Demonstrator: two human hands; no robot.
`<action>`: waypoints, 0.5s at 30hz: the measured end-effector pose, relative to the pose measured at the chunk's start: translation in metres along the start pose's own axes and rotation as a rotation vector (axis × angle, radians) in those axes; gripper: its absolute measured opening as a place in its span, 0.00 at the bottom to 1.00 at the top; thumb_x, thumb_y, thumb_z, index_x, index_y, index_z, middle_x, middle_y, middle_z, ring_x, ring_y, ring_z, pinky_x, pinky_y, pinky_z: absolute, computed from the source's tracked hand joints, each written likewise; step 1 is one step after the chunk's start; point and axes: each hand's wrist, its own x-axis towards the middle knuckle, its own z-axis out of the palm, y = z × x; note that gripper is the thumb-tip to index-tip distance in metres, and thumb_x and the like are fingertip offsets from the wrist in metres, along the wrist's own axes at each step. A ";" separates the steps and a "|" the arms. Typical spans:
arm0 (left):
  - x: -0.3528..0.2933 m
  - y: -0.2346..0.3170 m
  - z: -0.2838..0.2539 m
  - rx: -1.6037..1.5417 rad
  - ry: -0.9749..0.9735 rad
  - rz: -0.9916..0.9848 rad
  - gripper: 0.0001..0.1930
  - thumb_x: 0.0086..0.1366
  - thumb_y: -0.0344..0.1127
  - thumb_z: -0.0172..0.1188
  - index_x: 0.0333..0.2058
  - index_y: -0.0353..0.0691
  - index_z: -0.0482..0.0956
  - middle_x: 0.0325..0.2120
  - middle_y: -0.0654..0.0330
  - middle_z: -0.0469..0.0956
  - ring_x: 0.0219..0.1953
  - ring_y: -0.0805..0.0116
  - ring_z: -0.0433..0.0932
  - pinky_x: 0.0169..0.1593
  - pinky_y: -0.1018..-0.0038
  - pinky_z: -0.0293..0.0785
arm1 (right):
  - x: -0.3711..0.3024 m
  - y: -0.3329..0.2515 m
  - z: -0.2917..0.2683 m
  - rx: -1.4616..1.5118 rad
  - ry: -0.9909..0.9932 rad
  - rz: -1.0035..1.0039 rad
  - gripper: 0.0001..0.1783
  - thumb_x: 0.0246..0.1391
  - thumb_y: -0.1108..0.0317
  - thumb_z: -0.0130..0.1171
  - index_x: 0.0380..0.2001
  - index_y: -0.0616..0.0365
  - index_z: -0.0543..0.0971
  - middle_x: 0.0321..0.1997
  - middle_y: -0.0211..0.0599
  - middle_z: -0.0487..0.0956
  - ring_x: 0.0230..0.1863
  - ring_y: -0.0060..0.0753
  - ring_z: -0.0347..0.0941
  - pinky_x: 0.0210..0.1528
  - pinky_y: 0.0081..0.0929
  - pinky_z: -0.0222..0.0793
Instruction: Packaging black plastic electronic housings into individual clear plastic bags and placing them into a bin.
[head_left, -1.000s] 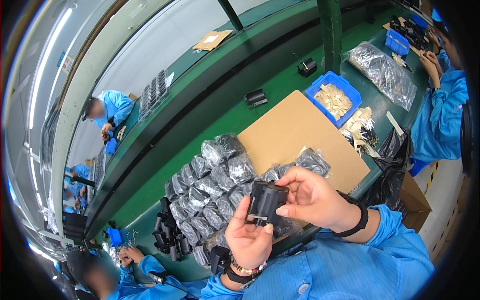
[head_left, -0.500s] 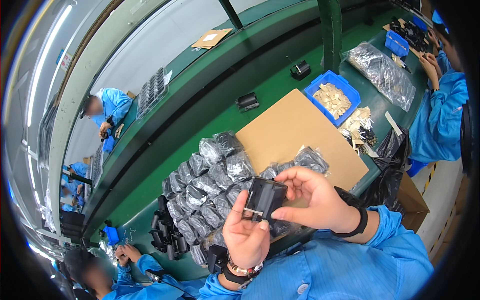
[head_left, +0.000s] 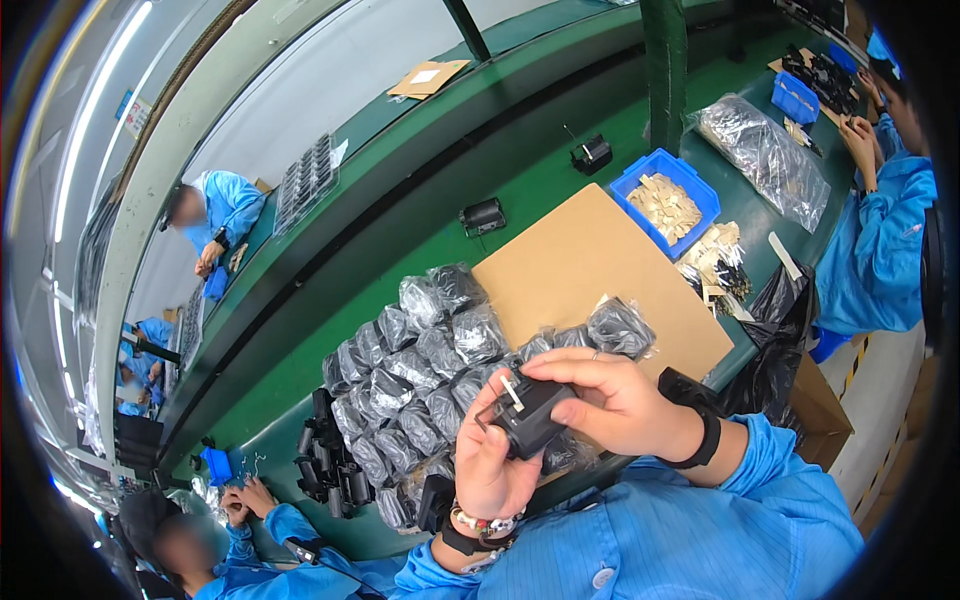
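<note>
Fingers of left hand (head_left: 492,483) and right hand (head_left: 628,402): closed around one black device (head_left: 538,412), lower centre of frame. Step in hand, apparently: close checking. Next move: calls for steady grip beside its white strip (head_left: 512,395).

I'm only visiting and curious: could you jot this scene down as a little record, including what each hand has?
Left hand: holding the black device from its lower left
Right hand: holding the same device from its right
Beyond the hands: plastic-wrapped packages, grouped together
Left of packages: a pile of unwrapped black parts
Cardboard sheet: flat, beyond the right hand
Blue bin: beside the sheet, holding beige pieces
Far right: a co-worker in blue
</note>
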 end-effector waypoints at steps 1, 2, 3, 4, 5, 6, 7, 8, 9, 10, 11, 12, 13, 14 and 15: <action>0.001 -0.002 0.001 -0.037 0.022 0.019 0.32 0.61 0.43 0.59 0.59 0.34 0.58 0.52 0.50 0.68 0.55 0.58 0.70 0.60 0.61 0.65 | -0.003 0.006 0.001 0.157 -0.077 0.031 0.21 0.47 0.72 0.65 0.46 0.62 0.75 0.49 0.41 0.72 0.40 0.24 0.73 0.35 0.16 0.67; 0.001 -0.005 0.000 -0.039 0.023 0.024 0.32 0.61 0.43 0.59 0.59 0.34 0.58 0.52 0.50 0.68 0.55 0.58 0.70 0.60 0.61 0.65 | -0.006 0.008 0.002 0.113 -0.023 0.014 0.23 0.45 0.72 0.67 0.47 0.61 0.75 0.51 0.41 0.72 0.41 0.26 0.74 0.38 0.17 0.70; 0.002 -0.010 -0.003 -0.130 -0.007 0.058 0.34 0.61 0.41 0.60 0.60 0.36 0.55 0.53 0.49 0.68 0.55 0.57 0.69 0.60 0.60 0.65 | -0.008 0.007 0.003 0.112 -0.029 0.012 0.23 0.45 0.72 0.67 0.47 0.61 0.75 0.51 0.41 0.72 0.41 0.26 0.74 0.38 0.17 0.70; 0.002 -0.015 -0.005 -0.221 -0.038 0.091 0.35 0.61 0.39 0.60 0.61 0.37 0.52 0.53 0.48 0.67 0.56 0.56 0.68 0.60 0.59 0.65 | -0.009 0.004 0.004 -0.002 0.047 0.008 0.24 0.44 0.71 0.68 0.47 0.61 0.75 0.52 0.41 0.71 0.41 0.26 0.74 0.38 0.18 0.71; 0.003 -0.018 -0.005 -0.311 -0.066 0.127 0.37 0.61 0.37 0.61 0.63 0.39 0.49 0.54 0.47 0.67 0.57 0.54 0.67 0.59 0.58 0.64 | -0.009 0.002 0.004 -0.114 0.120 0.002 0.25 0.42 0.71 0.69 0.46 0.61 0.75 0.53 0.42 0.71 0.41 0.26 0.75 0.38 0.20 0.73; 0.003 -0.018 0.004 -0.199 -0.032 0.209 0.35 0.62 0.28 0.57 0.63 0.40 0.48 0.52 0.45 0.69 0.55 0.55 0.69 0.57 0.59 0.67 | -0.008 -0.006 0.005 -0.143 0.108 0.031 0.23 0.42 0.68 0.70 0.43 0.62 0.77 0.51 0.44 0.72 0.40 0.34 0.76 0.39 0.26 0.75; 0.004 -0.017 0.006 -0.201 -0.031 0.215 0.35 0.62 0.28 0.57 0.63 0.40 0.48 0.52 0.45 0.69 0.55 0.55 0.69 0.57 0.59 0.67 | -0.008 -0.005 0.003 -0.144 0.101 0.029 0.23 0.42 0.68 0.70 0.43 0.62 0.77 0.51 0.44 0.72 0.40 0.34 0.76 0.39 0.26 0.75; 0.005 -0.017 0.007 -0.046 0.086 0.255 0.33 0.62 0.23 0.54 0.63 0.40 0.50 0.50 0.45 0.71 0.54 0.57 0.71 0.56 0.61 0.68 | -0.010 -0.004 -0.001 -0.298 0.005 -0.040 0.22 0.42 0.67 0.69 0.41 0.62 0.77 0.50 0.44 0.72 0.40 0.40 0.77 0.39 0.29 0.75; 0.006 -0.017 0.008 0.110 0.203 0.293 0.31 0.62 0.19 0.51 0.62 0.39 0.52 0.48 0.45 0.73 0.52 0.58 0.72 0.55 0.62 0.70 | -0.012 -0.003 -0.005 -0.452 -0.092 -0.110 0.21 0.42 0.65 0.69 0.40 0.62 0.78 0.48 0.45 0.73 0.40 0.45 0.77 0.39 0.31 0.76; 0.007 -0.017 0.001 0.071 0.200 0.261 0.27 0.60 0.14 0.49 0.59 0.36 0.58 0.46 0.45 0.75 0.49 0.60 0.75 0.52 0.66 0.73 | -0.014 -0.007 -0.008 -0.523 -0.089 -0.125 0.20 0.41 0.64 0.68 0.40 0.60 0.79 0.46 0.43 0.73 0.39 0.49 0.74 0.41 0.34 0.73; 0.006 -0.018 -0.003 0.066 0.201 0.264 0.27 0.60 0.14 0.49 0.59 0.36 0.58 0.46 0.45 0.75 0.49 0.60 0.75 0.52 0.66 0.73 | -0.013 -0.014 -0.010 -0.526 -0.093 -0.126 0.20 0.41 0.64 0.68 0.40 0.60 0.79 0.46 0.43 0.73 0.39 0.49 0.74 0.41 0.34 0.73; 0.004 -0.019 -0.006 0.154 0.170 0.261 0.26 0.60 0.14 0.51 0.57 0.34 0.60 0.46 0.44 0.75 0.48 0.60 0.76 0.51 0.68 0.74 | -0.011 -0.022 -0.012 -0.672 -0.057 -0.203 0.21 0.40 0.65 0.67 0.40 0.59 0.78 0.46 0.41 0.73 0.40 0.46 0.72 0.41 0.35 0.70; 0.004 -0.021 -0.007 0.242 0.140 0.257 0.25 0.59 0.14 0.53 0.55 0.32 0.63 0.46 0.44 0.75 0.48 0.61 0.76 0.50 0.70 0.74 | -0.008 -0.026 -0.014 -0.817 -0.019 -0.281 0.22 0.39 0.66 0.67 0.41 0.58 0.78 0.46 0.39 0.73 0.41 0.44 0.70 0.41 0.35 0.68; 0.003 -0.019 0.000 0.296 0.145 0.226 0.25 0.57 0.12 0.54 0.54 0.29 0.63 0.47 0.45 0.74 0.49 0.61 0.75 0.51 0.72 0.74 | -0.003 -0.027 -0.010 -0.826 0.047 -0.353 0.22 0.38 0.67 0.65 0.42 0.55 0.78 0.45 0.35 0.72 0.42 0.40 0.66 0.43 0.36 0.61; 0.003 -0.020 0.003 0.291 0.143 0.224 0.25 0.57 0.12 0.54 0.54 0.29 0.63 0.47 0.45 0.74 0.49 0.61 0.75 0.51 0.72 0.74 | -0.002 -0.027 -0.012 -0.832 0.047 -0.351 0.22 0.38 0.67 0.65 0.42 0.55 0.78 0.45 0.35 0.72 0.42 0.40 0.66 0.43 0.36 0.61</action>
